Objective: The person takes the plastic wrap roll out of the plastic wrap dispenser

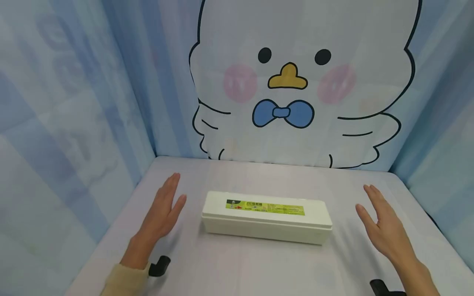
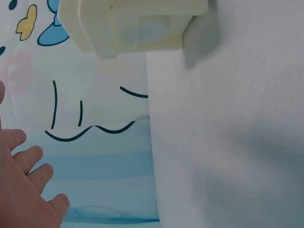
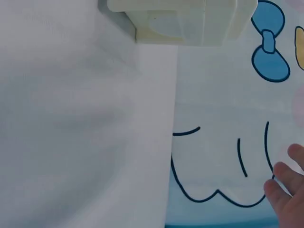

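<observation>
A long cream-white plastic box (image 1: 266, 224) with a lid and a yellow-green label (image 1: 264, 207) lies on the white table, its long side facing me. To its left my left hand (image 1: 161, 213) is held over the table, fingers straight, touching nothing. On the other side my right hand (image 1: 386, 228) hovers in the same way, thumb apart from the fingers and palm toward the box. Both wrist views show an end of the box at the top, with the left hand (image 2: 28, 175) and the right hand (image 3: 287, 190) at the lower outer corners, away from it.
The white table (image 1: 237, 267) reaches back to a curtain (image 1: 289, 139) printed with a cartoon bird in a blue bow tie. Blue and white curtains (image 1: 66, 123) hang close along the left and right sides. Black wrist mounts (image 1: 160, 266) show below the hands.
</observation>
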Demonstrator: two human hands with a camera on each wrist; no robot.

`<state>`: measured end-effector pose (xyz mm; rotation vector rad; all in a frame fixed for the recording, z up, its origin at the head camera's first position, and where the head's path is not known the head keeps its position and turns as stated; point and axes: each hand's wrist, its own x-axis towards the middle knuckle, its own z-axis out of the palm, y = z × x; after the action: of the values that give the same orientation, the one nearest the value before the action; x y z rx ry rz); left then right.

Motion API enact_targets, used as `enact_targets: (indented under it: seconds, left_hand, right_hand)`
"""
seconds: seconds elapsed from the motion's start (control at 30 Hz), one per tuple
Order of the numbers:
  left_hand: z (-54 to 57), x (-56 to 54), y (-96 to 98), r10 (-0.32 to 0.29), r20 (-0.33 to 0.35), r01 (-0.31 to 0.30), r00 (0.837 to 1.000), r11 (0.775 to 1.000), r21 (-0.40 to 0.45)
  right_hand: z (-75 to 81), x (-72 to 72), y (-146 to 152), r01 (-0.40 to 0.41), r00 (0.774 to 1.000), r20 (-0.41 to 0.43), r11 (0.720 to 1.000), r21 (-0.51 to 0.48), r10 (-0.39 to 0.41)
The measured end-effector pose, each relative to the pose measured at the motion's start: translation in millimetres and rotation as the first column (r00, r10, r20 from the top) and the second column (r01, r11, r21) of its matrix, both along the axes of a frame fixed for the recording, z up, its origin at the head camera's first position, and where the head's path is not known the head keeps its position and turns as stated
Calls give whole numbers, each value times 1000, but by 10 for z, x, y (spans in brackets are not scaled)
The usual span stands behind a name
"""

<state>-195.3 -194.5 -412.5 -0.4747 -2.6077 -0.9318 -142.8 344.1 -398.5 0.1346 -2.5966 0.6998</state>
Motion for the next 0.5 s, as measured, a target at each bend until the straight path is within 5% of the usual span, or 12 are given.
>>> enact_targets:
  seconds: [0.17,0.33,0.5]
  left_hand:
    - [-15,43,120,13,62,-23,998,986,167]
    - [-204,143,257,0,150,-45,989,955,293]
    - [-353,184,376,-30,135,-19,990,936,352]
  right_hand:
    - [129,-35,-152,-9,1000,-30,999,-37,8]
    - [185,-75,-300,-42,999,-1,998,-42,42]
    - [185,-64,-380,-53,998,18,997,-52,54]
